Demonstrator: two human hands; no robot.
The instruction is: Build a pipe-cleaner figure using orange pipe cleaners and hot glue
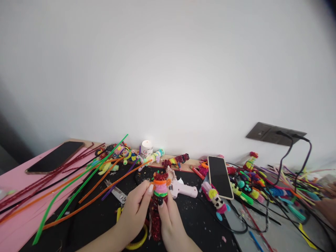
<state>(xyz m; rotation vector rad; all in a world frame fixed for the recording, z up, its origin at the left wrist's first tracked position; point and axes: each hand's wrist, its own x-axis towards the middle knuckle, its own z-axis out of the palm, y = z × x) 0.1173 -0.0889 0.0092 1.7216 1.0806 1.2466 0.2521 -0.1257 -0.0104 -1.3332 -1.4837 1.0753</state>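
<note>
A fuzzy pipe-cleaner figure (160, 189), with a dark red sparkly top and lower part and orange, pink and green bands between, is held upright at the bottom centre. My left hand (135, 206) pinches its left side near the orange band. Fingers and thumb of my right hand (170, 217) close on its right side, the thumb at the green band. Just behind the figure lies a pale pink glue gun (183, 189). Silver scissors (117, 193) with yellow handles lie partly under my left hand.
Long pipe cleaners (76, 180) spread over a pink sheet (21, 157) at left, near a dark phone (56, 157). Another phone (220, 176) and finished figures (216, 201) lie right. A white cup (147, 148) stands behind. Another person's hand (327, 206) shows far right.
</note>
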